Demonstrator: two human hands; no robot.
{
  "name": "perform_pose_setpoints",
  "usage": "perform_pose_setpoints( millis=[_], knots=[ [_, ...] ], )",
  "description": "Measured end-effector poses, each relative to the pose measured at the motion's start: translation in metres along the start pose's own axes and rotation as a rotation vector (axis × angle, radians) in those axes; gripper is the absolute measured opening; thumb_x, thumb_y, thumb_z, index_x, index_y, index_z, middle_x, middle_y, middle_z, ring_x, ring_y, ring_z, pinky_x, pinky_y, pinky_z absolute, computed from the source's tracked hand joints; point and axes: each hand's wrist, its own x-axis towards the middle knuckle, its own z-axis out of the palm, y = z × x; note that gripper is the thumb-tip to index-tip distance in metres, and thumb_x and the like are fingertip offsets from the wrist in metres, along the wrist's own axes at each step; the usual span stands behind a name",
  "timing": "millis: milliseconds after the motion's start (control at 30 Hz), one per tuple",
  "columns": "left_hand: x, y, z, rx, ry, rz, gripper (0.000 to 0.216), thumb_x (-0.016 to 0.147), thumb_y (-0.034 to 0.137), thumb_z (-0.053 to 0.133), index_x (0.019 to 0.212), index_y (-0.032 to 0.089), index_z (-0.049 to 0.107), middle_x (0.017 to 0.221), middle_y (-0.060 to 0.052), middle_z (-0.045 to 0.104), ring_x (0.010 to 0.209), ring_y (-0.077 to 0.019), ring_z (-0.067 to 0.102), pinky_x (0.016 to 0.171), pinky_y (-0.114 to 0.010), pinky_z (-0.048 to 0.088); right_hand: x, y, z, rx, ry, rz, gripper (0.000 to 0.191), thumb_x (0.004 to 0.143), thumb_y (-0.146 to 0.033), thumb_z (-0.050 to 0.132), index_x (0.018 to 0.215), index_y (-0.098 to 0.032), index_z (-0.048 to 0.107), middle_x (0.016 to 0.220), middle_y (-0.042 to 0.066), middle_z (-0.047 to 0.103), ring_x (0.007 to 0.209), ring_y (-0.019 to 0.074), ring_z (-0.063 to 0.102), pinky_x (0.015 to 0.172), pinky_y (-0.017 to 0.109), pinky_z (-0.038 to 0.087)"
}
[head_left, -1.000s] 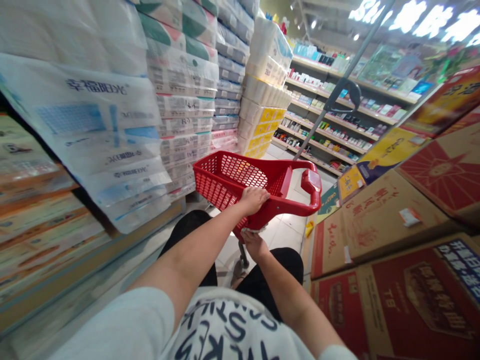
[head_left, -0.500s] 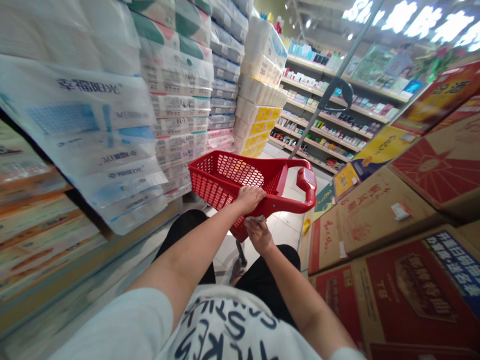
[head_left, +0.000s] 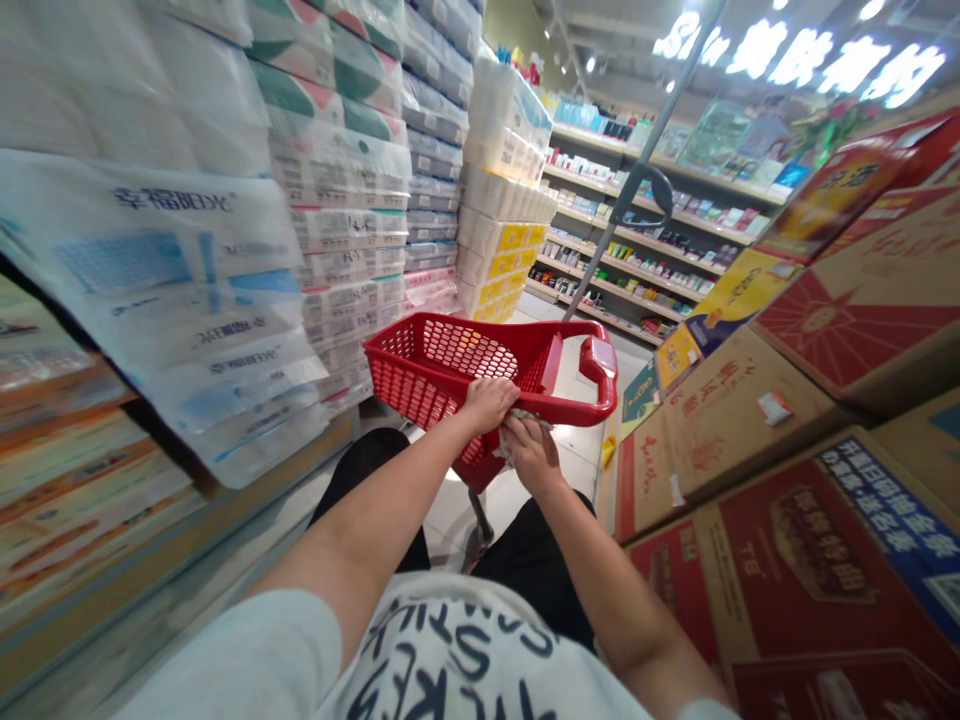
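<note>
A red plastic rolling shopping basket [head_left: 412, 372] with mesh sides stands between my knees, its inside partly in view. My left hand [head_left: 489, 402] is closed over its near rim. Just right of that, my right hand [head_left: 531, 452] presses a pale crumpled cloth [head_left: 504, 450] against the basket's outer side below the rim. Most of the cloth is hidden by my fingers. From behind the basket a long grey pull handle [head_left: 628, 195] rises, leaning to the upper right. The basket's red loop grip [head_left: 606, 370] lies right of my hands.
Wrapped tissue packs [head_left: 337, 150] are stacked high along the left. Cardboard cartons [head_left: 739, 400] crowd the right side. Shelves [head_left: 637, 240] of small boxed goods stand at the back beyond the tiled floor. A small yellow object [head_left: 608, 450] lies near the cartons' base.
My right hand with the cloth has moved up and slightly right along the basket's side, closer under the rim. My left hand keeps its hold. The view has shifted slightly.
</note>
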Motion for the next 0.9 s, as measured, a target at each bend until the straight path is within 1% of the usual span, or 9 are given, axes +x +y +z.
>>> perform_pose_setpoints(
  millis=[133,233,300,367,500,667,733,800,900],
  knots=[
    [0.000,-0.002,0.003,0.019,0.007,-0.003,0.038,0.100,0.040,0.024,0.097,0.025,0.058,0.097,-0.003,0.062,0.099,-0.0200,0.054,0.092,-0.039,0.037,0.010,0.004,-0.016,0.026,0.075,0.019,0.022,0.097,-0.018,0.051,0.109,-0.019,0.069,0.123,0.005,0.066,0.109,0.0201,0.057,0.097,0.033,0.038],
    [0.001,-0.003,0.004,0.025,0.000,-0.011,0.038,0.100,0.040,0.023,0.098,0.025,0.058,0.099,-0.003,0.063,0.099,-0.0193,0.053,0.093,-0.038,0.037,0.018,0.011,-0.028,0.016,0.194,0.084,0.023,0.097,-0.018,0.051,0.112,-0.019,0.068,0.125,0.005,0.065,0.119,0.0210,0.052,0.100,0.033,0.036],
    [0.001,-0.003,0.004,0.031,-0.006,-0.018,0.037,0.100,0.040,0.025,0.098,0.025,0.058,0.098,-0.003,0.063,0.098,-0.0196,0.053,0.092,-0.039,0.037,0.022,0.013,-0.035,0.001,0.230,0.136,0.025,0.097,-0.017,0.050,0.115,-0.019,0.067,0.127,0.006,0.064,0.123,0.0211,0.050,0.102,0.033,0.034],
    [0.002,-0.002,0.003,0.039,-0.008,-0.016,0.035,0.099,0.039,0.026,0.098,0.025,0.058,0.098,-0.003,0.063,0.098,-0.0201,0.054,0.091,-0.039,0.037,0.026,0.013,-0.039,-0.014,0.208,0.189,0.028,0.096,-0.016,0.049,0.119,-0.021,0.065,0.129,0.007,0.063,0.126,0.0210,0.049,0.103,0.034,0.032],
    [0.001,-0.001,0.001,0.061,-0.007,0.000,0.035,0.100,0.035,0.025,0.099,0.024,0.058,0.098,-0.004,0.063,0.098,-0.0206,0.054,0.088,-0.038,0.038,0.034,0.011,-0.045,-0.028,0.078,0.273,0.031,0.094,-0.017,0.050,0.121,-0.025,0.062,0.135,0.006,0.059,0.128,0.0232,0.047,0.107,0.041,0.025],
    [-0.003,-0.002,0.000,0.098,-0.005,0.049,0.030,0.098,0.031,0.030,0.104,0.025,0.059,0.102,-0.005,0.063,0.099,-0.0206,0.054,0.088,-0.038,0.039,0.052,0.023,-0.057,-0.020,-0.075,0.303,0.028,0.090,-0.020,0.052,0.116,-0.024,0.062,0.122,0.006,0.065,0.109,0.0222,0.057,0.094,0.036,0.035],
    [-0.005,-0.002,0.001,0.111,0.003,0.067,0.028,0.097,0.028,0.033,0.110,0.024,0.058,0.107,-0.006,0.062,0.102,-0.0213,0.053,0.090,-0.039,0.038,0.056,0.027,-0.059,-0.038,-0.090,0.348,0.025,0.090,-0.020,0.052,0.111,-0.023,0.063,0.111,0.006,0.068,0.099,0.0219,0.059,0.089,0.035,0.036],
    [-0.008,0.000,0.001,0.125,0.021,0.064,0.028,0.097,0.026,0.033,0.112,0.023,0.057,0.109,-0.007,0.062,0.103,-0.0218,0.052,0.091,-0.040,0.038,0.056,0.026,-0.058,-0.056,-0.068,0.360,0.022,0.090,-0.021,0.051,0.109,-0.020,0.063,0.108,0.008,0.068,0.098,0.0229,0.058,0.090,0.036,0.036],
    [-0.012,0.005,0.000,0.150,0.078,0.045,0.030,0.098,0.025,0.030,0.104,0.021,0.059,0.103,-0.007,0.063,0.099,-0.0219,0.053,0.095,-0.042,0.038,0.050,0.022,-0.055,-0.048,-0.026,0.224,0.022,0.092,-0.020,0.049,0.111,-0.018,0.062,0.121,0.010,0.063,0.113,0.0249,0.053,0.096,0.037,0.034]
  ],
)
